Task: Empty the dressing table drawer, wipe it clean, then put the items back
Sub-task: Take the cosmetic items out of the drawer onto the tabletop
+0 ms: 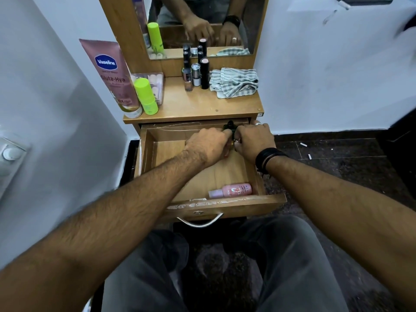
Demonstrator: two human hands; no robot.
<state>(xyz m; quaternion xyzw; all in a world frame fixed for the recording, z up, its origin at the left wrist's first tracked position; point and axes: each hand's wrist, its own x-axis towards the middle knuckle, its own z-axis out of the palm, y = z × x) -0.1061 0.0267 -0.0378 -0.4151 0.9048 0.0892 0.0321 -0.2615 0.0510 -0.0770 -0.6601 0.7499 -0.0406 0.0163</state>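
Head view: both hands' curled fingers (227, 131) pinch a small dark bottle (230, 126) over the wooden drawer (225, 206).

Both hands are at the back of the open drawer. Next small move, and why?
Probably lift the small dark object that both hands, left hand and right hand, are gripping at the back of the drawer and set it on the dressing table top. The pink bottle still lies in the drawer, and the striped cloth sits unused on top.
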